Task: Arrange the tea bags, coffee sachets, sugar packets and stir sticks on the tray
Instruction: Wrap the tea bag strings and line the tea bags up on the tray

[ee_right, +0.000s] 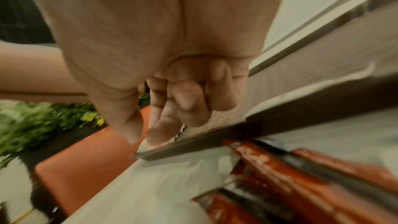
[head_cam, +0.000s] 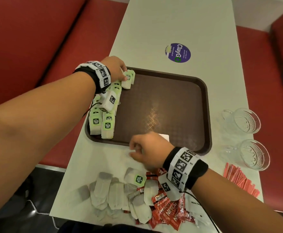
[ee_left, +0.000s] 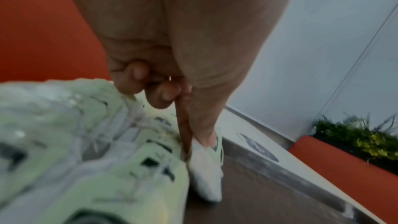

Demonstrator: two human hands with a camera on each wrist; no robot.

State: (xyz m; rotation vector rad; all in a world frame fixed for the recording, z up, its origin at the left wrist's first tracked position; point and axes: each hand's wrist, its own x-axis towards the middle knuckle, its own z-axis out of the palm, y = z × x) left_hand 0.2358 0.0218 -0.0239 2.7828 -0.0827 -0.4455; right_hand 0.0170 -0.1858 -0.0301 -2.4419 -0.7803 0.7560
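A brown tray lies on the white table. Several green-tagged tea bags overlap in a row along its left side. At the tray's far left corner my left hand pinches one tea bag. In the left wrist view the left hand has thumb and forefinger on that tea bag. My right hand hovers at the tray's near edge with its fingers curled. It seems to pinch a small white packet. Loose tea bags, red coffee sachets, white sugar packets and red stir sticks lie near me.
Two glass cups stand right of the tray. A white packet lies on the tray just beyond my right hand. A purple sticker marks the far table. Red bench seats flank the table.
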